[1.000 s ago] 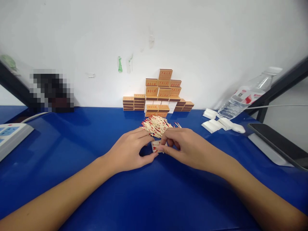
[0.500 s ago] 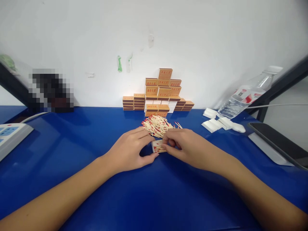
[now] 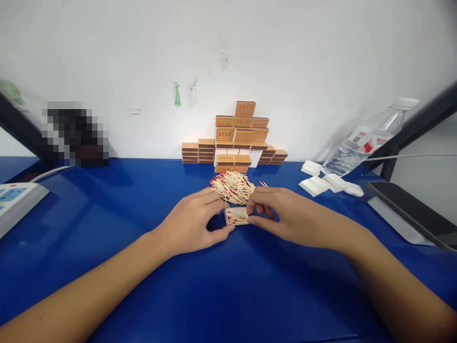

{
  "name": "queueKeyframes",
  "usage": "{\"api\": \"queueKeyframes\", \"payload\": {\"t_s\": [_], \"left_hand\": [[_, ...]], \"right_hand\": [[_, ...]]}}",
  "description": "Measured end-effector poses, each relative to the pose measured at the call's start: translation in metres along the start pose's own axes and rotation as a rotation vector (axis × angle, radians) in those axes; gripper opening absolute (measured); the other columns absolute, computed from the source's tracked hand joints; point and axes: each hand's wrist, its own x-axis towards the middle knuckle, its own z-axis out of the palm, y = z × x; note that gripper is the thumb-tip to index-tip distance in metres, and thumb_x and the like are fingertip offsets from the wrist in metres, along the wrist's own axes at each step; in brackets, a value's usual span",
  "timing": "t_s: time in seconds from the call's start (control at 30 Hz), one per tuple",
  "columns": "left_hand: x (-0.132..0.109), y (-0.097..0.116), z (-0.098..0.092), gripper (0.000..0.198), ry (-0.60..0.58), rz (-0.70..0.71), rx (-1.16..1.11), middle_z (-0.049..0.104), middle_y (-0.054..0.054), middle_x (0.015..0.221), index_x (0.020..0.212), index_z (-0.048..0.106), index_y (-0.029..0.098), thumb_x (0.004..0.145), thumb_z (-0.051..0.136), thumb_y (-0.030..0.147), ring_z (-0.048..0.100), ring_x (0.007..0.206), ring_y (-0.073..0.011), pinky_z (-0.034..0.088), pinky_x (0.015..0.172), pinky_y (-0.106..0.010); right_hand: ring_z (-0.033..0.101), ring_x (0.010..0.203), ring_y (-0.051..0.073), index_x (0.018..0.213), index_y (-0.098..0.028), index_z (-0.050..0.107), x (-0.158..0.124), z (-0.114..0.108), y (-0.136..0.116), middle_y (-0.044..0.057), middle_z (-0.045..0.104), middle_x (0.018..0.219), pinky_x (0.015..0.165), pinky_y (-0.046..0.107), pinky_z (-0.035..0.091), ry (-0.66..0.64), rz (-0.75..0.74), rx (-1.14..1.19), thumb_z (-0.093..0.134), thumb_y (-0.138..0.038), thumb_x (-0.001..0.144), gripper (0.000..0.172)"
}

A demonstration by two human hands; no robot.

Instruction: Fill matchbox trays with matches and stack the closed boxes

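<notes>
A small white matchbox tray [image 3: 231,210] with red-tipped matches [image 3: 236,219] in it lies on the blue table. My left hand [image 3: 196,219] holds the tray's left end, thumb on the near side and fingers on the far side. At the right end, my right hand [image 3: 273,212] has thumb and forefinger pressed together against the matches' plain ends and the tray. What sits between those fingertips is hidden. Just behind the tray rises a heap of loose matches [image 3: 233,186], partly covered by my right fingers.
Stacked matchboxes [image 3: 243,136] stand against the wall behind the heap. To the right are white blocks [image 3: 314,186], a leaning water bottle [image 3: 357,143] and a phone [image 3: 417,209] on a white stand. A power strip [image 3: 21,205] lies at the left edge.
My right hand has slid slightly right along the tray, uncovering more of the matches inside. My left hand has stayed at the tray's left end.
</notes>
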Motion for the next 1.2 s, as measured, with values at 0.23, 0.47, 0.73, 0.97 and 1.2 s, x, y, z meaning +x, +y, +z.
{"api": "queueKeyframes", "payload": {"t_s": [0.23, 0.47, 0.73, 0.97, 1.2], "left_hand": [[-0.001, -0.001, 0.0, 0.017, -0.044, -0.04, 0.022, 0.074, -0.005, 0.097, 0.103, 0.07, 0.018, 0.093, 0.07, 0.032, 0.067, 0.091, -0.0217, 0.058, 0.086, -0.037], [0.0, 0.0, 0.0, 0.018, -0.025, -0.034, 0.013, 0.074, -0.005, 0.095, 0.107, 0.07, 0.019, 0.093, 0.071, 0.031, 0.068, 0.09, -0.0214, 0.059, 0.084, -0.036], [0.001, 0.001, -0.001, 0.016, -0.031, -0.026, 0.006, 0.074, -0.004, 0.096, 0.103, 0.07, 0.018, 0.093, 0.071, 0.031, 0.068, 0.091, -0.0216, 0.059, 0.085, -0.036], [0.001, 0.001, -0.001, 0.019, -0.012, -0.002, -0.011, 0.074, -0.005, 0.098, 0.108, 0.07, 0.018, 0.094, 0.072, 0.03, 0.068, 0.092, -0.0214, 0.059, 0.084, -0.037], [-0.001, -0.003, 0.0, 0.02, -0.062, -0.016, -0.004, 0.073, -0.006, 0.097, 0.107, 0.07, 0.018, 0.095, 0.071, 0.034, 0.067, 0.093, -0.0225, 0.058, 0.083, -0.037]], "right_hand": [[0.062, 0.072, 0.015, 0.09, -0.023, 0.068, -0.001, -0.002, 0.003, -0.001, 0.072, 0.082, 0.066, 0.029, 0.043, -0.102, 0.07, 0.1, 0.062, -0.023, 0.098, 0.01], [0.062, 0.071, 0.015, 0.086, -0.022, 0.069, 0.001, -0.003, -0.003, 0.0, 0.072, 0.081, 0.065, 0.029, 0.044, -0.059, 0.078, 0.108, 0.063, -0.022, 0.097, 0.012], [0.057, 0.067, 0.013, 0.089, -0.021, 0.07, 0.003, 0.001, -0.008, -0.002, 0.069, 0.077, 0.064, 0.027, 0.04, -0.028, 0.026, 0.093, 0.062, -0.022, 0.099, 0.012], [0.058, 0.069, 0.014, 0.09, -0.02, 0.072, 0.005, 0.006, -0.009, 0.0, 0.07, 0.078, 0.066, 0.028, 0.039, 0.004, 0.013, 0.079, 0.062, -0.023, 0.1, 0.014], [0.061, 0.073, 0.015, 0.093, -0.02, 0.072, 0.008, 0.013, -0.007, 0.003, 0.074, 0.087, 0.069, 0.028, 0.039, 0.006, -0.054, 0.067, 0.058, -0.022, 0.102, 0.017]]}}
